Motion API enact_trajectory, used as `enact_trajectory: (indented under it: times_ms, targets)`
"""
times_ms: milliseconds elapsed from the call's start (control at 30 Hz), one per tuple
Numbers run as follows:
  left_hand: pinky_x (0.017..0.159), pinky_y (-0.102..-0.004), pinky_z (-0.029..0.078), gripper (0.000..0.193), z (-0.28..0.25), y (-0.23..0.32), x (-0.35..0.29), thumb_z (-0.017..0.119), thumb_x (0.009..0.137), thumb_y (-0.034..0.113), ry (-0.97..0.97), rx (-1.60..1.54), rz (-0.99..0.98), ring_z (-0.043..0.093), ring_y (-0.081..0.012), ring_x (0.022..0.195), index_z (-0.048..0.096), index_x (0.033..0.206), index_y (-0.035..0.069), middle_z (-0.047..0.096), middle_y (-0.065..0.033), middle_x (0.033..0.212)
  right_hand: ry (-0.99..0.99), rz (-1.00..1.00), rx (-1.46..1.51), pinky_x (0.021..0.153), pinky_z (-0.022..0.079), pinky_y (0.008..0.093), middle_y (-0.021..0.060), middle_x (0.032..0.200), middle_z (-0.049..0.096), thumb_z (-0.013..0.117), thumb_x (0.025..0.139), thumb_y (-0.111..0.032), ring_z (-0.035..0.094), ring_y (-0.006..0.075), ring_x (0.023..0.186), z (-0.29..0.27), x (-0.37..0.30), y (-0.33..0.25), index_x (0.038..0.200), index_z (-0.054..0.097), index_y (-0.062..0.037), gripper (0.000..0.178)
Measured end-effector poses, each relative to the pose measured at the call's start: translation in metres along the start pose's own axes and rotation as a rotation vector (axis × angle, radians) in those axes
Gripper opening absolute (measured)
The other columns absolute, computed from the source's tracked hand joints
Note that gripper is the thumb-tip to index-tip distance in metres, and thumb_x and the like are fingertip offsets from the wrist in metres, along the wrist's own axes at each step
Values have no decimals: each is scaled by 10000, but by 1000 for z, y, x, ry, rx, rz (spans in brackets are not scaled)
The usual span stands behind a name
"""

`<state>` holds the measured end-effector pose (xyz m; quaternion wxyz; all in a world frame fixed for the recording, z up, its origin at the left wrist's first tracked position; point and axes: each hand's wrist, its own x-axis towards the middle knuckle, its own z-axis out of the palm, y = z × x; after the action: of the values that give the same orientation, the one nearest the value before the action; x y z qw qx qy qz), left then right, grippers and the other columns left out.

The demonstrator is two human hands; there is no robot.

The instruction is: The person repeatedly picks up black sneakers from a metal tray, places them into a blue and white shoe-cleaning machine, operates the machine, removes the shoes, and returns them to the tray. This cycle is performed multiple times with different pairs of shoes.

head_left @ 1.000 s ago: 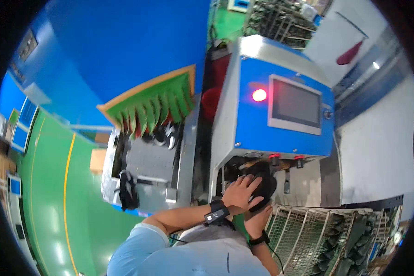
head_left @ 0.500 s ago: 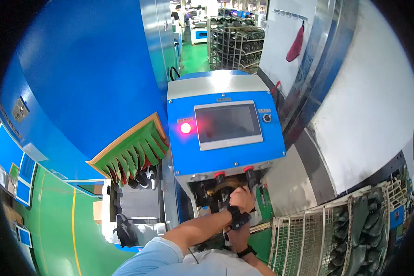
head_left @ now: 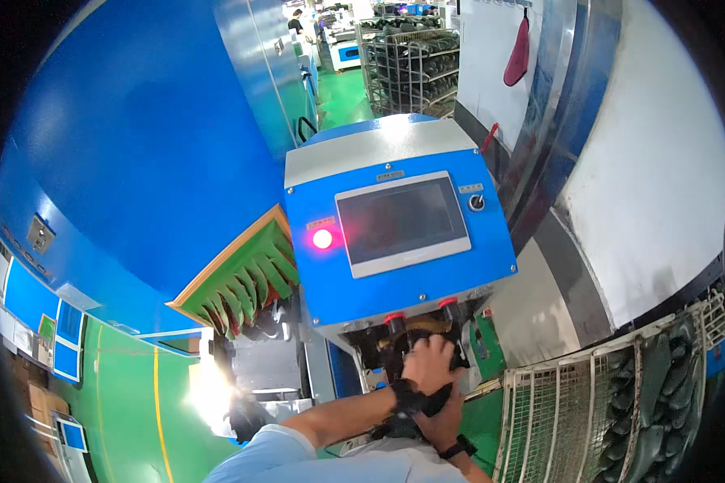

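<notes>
Vs. 0.5 s ago, L hand (head_left: 428,364) has gone from bunched to splayed, & R hand (head_left: 443,422) shows more, just below it. L fingers are spread over a dark item (head_left: 461,354), which sits under the blue machine's (head_left: 379,302) 2 red-collared knobs (head_left: 449,303). R fingers partly hidden; can't tell if gripping. Red lamp (head_left: 322,238) lit, L of dark screen (head_left: 403,224). Wire rack (head_left: 532,374) w/ dark pcs. to R.
</notes>
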<state>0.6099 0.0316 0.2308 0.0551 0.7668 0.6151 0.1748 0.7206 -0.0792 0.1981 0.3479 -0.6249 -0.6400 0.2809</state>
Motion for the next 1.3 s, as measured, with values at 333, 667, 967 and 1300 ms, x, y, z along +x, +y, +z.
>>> enact_trajectory:
  times_ms: [333, 667, 967, 1300]
  targets:
    - [573, -506, 570, 205, 65, 22, 24, 646, 871, 231, -76, 279, -71, 716, -369, 848, 753, 951, 76, 708, -125, 863, -95, 142, 318, 983, 541, 450, 160, 1285, 657, 945, 706, -225, 651, 339, 1109, 32, 1, 15, 1444, 479, -41, 892]
    - [752, -521, 607, 695, -24, -65, -137, 535, 1047, 651, -524, -1379, -889, 747, -322, 991, 585, 1310, 9, 692, -204, 1247, -478, -257, -508, 828, 577, 508, 226, 1233, 579, 976, 627, -332, 637, 431, 970, -100, -62, -7, 1565, 467, -202, 1075]
    - [713, -335, 589, 315, 8, -97, -232, 751, 958, 279, -696, -1796, -1146, 721, -167, 859, 707, 1175, 55, 746, -37, 1004, -472, 521, 429, 1012, 526, 417, 153, 1390, 618, 803, 936, -198, 667, 277, 1147, -45, -46, 42, 1657, 278, -16, 910]
    - [725, -330, 534, 319, -24, -99, -234, 787, 902, 274, -626, -1136, -707, 665, -152, 811, 743, 1073, 7, 734, -38, 960, -130, 356, 1039, 1112, 447, 308, 101, 1424, 648, 809, 918, -165, 601, 180, 1231, -54, -45, 44, 1608, 461, -55, 781]
